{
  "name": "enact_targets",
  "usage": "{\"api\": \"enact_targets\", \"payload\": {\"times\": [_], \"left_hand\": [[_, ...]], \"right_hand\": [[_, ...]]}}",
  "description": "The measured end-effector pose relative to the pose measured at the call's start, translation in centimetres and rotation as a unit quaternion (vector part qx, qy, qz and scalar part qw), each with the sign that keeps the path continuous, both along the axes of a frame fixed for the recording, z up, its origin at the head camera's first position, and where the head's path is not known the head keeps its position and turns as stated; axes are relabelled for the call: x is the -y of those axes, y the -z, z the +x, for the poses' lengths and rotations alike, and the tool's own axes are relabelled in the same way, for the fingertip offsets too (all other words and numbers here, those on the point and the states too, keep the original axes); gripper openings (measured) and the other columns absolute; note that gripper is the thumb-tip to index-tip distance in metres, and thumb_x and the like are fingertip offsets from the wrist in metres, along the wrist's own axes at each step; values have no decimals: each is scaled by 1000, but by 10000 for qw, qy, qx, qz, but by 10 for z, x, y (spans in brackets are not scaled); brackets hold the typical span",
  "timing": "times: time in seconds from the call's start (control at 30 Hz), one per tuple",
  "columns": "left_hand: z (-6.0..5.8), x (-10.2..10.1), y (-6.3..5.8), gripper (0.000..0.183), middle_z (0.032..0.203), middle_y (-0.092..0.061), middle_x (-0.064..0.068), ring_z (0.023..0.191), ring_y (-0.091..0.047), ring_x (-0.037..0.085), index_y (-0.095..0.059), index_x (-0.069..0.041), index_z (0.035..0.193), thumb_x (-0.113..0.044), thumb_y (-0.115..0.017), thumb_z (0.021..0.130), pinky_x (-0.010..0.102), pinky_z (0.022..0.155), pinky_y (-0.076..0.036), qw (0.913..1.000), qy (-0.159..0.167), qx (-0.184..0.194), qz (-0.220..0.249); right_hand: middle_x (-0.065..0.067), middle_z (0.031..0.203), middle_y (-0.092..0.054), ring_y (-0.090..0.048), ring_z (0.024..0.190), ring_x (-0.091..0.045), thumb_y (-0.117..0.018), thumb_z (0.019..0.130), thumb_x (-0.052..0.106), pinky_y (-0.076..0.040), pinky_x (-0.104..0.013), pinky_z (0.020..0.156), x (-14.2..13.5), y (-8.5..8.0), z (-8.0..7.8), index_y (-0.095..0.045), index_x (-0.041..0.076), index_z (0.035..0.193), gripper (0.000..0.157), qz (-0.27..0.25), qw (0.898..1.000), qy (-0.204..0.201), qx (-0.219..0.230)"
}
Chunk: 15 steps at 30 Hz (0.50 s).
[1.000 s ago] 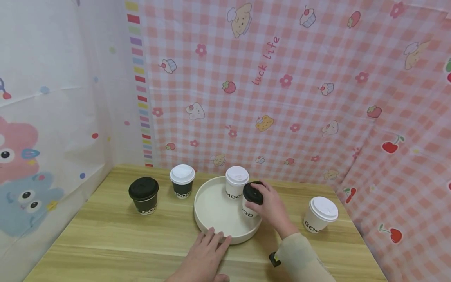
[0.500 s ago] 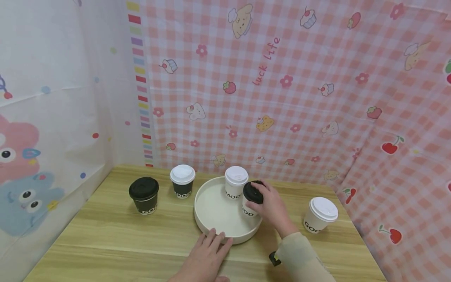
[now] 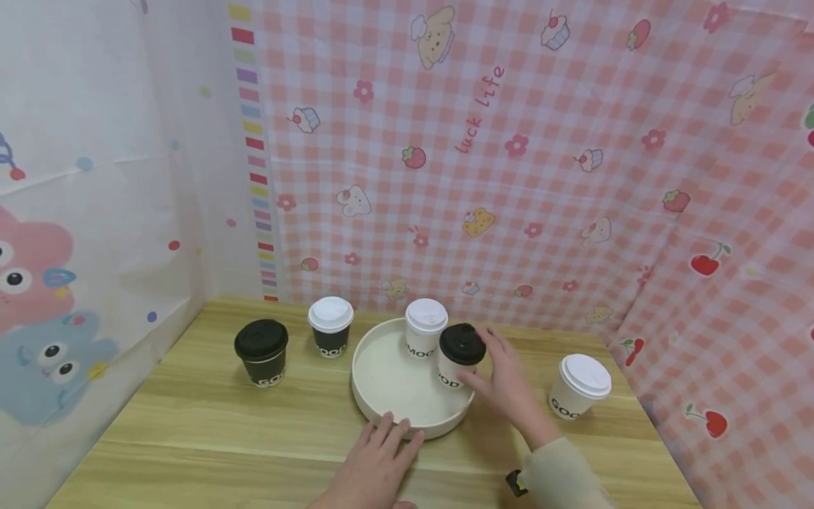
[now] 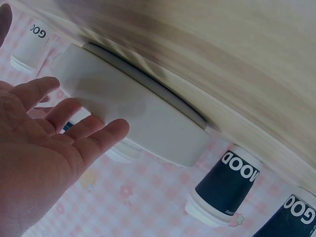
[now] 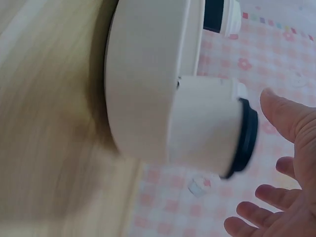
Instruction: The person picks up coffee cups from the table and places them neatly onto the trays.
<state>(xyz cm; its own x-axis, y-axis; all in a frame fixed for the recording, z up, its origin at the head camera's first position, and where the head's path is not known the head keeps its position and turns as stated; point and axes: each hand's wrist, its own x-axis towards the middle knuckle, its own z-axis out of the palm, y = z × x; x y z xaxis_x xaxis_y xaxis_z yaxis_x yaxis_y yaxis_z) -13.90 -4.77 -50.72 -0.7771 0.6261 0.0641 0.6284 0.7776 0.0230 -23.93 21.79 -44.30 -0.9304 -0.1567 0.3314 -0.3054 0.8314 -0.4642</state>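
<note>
The right hand (image 3: pixel 509 385) sits just beside the black-lidded white cup (image 3: pixel 462 344), at its three o'clock, thumb and fingers parted and gripping nothing. That cup stands inside the round tray (image 3: pixel 388 389), at about three o'clock on its floor, long axis upright, lid up, lettering facing roughly seven o'clock. The left hand (image 3: pixel 378 466) lies at the tray's six-to-seven o'clock, fingers extended at the rim, holding nothing; firm contact is hard to tell. An all-white cup (image 3: pixel 425 329) stands upright in the tray near twelve. Outside it, all upright: a white-lidded black cup (image 3: pixel 331 329) at ten, an all-black cup (image 3: pixel 262 353) farther out between nine and ten, and a white-lidded white cup (image 3: pixel 579 389) at three.
</note>
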Motion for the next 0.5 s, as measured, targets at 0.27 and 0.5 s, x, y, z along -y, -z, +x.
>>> {"api": "enact_targets", "payload": {"times": [0.27, 0.5], "left_hand": [[3, -4, 0, 97, 164, -48, 11, 153, -45, 40, -48, -21, 161, -76, -71, 85, 60, 117, -48, 10000, -29, 16, -26], [3, -6, 1, 95, 163, -50, 12, 151, -47, 40, -54, -20, 156, -78, -72, 83, 59, 117, -49, 9997, 14, -243, -69]], "right_hand": [[-36, 160, -44, -45, 142, -61, -89, 88, 32, -42, -77, 113, -61, -22, 35, -51, -2, 153, 83, 445, 9955, 550, -635], [-41, 156, -43, -42, 138, -67, -89, 87, 32, -39, -86, 104, -115, -26, 52, -53, -5, 147, 79, 317, 9898, 1214, -675]]}}
